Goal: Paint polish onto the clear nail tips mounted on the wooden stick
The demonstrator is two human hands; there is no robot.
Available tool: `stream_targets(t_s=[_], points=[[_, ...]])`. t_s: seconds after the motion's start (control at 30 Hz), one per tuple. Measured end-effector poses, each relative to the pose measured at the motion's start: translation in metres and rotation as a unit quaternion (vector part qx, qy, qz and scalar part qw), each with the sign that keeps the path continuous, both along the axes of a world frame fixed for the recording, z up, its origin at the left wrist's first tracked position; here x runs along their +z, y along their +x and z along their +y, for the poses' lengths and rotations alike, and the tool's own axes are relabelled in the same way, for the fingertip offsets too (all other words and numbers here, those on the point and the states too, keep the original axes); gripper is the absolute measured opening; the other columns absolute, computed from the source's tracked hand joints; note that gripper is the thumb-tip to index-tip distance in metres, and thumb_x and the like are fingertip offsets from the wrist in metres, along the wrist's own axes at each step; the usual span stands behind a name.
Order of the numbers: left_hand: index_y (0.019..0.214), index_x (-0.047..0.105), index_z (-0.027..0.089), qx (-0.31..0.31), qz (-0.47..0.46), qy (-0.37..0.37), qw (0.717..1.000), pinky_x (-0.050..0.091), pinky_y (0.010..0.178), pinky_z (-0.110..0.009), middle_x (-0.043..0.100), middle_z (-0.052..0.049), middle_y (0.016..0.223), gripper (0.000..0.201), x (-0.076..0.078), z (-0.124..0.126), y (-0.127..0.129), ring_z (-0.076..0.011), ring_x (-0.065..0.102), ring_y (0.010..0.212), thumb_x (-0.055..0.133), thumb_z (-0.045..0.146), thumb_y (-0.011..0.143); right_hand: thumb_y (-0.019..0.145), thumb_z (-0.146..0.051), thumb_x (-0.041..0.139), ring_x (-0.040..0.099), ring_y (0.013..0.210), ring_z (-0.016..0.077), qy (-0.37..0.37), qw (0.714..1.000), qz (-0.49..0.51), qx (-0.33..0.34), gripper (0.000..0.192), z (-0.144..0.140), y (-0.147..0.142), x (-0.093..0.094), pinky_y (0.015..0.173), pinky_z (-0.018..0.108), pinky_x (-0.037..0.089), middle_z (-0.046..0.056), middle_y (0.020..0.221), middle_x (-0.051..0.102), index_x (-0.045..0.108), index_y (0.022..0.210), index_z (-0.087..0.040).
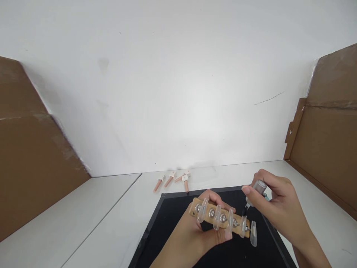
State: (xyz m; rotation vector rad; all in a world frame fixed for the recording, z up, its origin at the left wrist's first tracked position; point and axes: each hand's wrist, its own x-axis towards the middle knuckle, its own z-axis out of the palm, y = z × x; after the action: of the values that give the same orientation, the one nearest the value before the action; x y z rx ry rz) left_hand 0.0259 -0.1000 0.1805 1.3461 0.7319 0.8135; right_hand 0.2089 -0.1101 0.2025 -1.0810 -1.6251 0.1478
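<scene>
Gripping a wooden bar in the left hand, with fingers along the far side and thumb along the near side, held it up over the black mat, between the mat's left and right edges. Had it slanted a bit too, right end lower in view. Counted five clear nail tips spaced out along it, plus five shiny round metal pieces in a row. Noticed the last tip poking out past the bar's right end.

Meanwhile, had a small grey applicator pinched in the right hand, pretty much between thumb and forefinger. Pointed its dark end down at the fourth tip from the left; honestly couldn't tell if touching or just above. Spotted something teal behind that hand, too hidden to make out.

Also had four pink-and-white pieces lying loosely grouped on the white worktop, near its far edge and just beyond the mat's far left corner. Had brown cardboard standing along the worktop's left and right sides, and a plain white wall behind the far edge, with a few marks on it.
</scene>
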Motion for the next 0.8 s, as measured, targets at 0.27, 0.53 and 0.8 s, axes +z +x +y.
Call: stream_targets(t_s=[0.27,0.53,0.8], points=[[0.08,0.053,0.021,0.026,-0.019,-0.006,0.999,0.049,0.072,-0.028,0.069,0.0,0.09,0.033,-0.0012,-0.0002,-0.0026,-0.0158,0.063,0.083,0.081,0.029,0.063,0.081,-0.023,0.062,0.041,0.041,0.0097,0.014,0.993,0.086,0.078,0.03,-0.002,0.0011,-0.0043,0.038,0.02,0.034,-0.006,0.047,0.044,0.044,0.057,-0.022],[0.079,0.054,0.021,0.02,-0.042,-0.001,0.999,0.047,0.072,-0.026,0.069,0.004,0.081,0.035,0.001,0.0044,0.0007,-0.0123,0.062,0.076,0.083,0.03,0.061,0.078,-0.022,0.066,0.041,0.04,0.008,-0.035,0.977,0.083,0.193,0.03,-0.0047,-0.0029,0.0033,0.037,0.018,0.034,-0.007,0.046,0.044,0.044,0.057,-0.021],[0.078,0.055,0.021,0.002,-0.078,-0.067,0.995,0.049,0.074,-0.031,0.073,0.0,0.088,0.038,0.0025,-0.0018,-0.0038,-0.0164,0.066,0.084,0.086,0.025,0.057,0.077,-0.028,0.067,0.044,0.042,0.0113,-0.043,0.985,0.127,0.105,0.027,-0.0018,-0.0015,-0.0026,0.038,0.022,0.037,-0.005,0.046,0.049,0.052,0.056,-0.021]])
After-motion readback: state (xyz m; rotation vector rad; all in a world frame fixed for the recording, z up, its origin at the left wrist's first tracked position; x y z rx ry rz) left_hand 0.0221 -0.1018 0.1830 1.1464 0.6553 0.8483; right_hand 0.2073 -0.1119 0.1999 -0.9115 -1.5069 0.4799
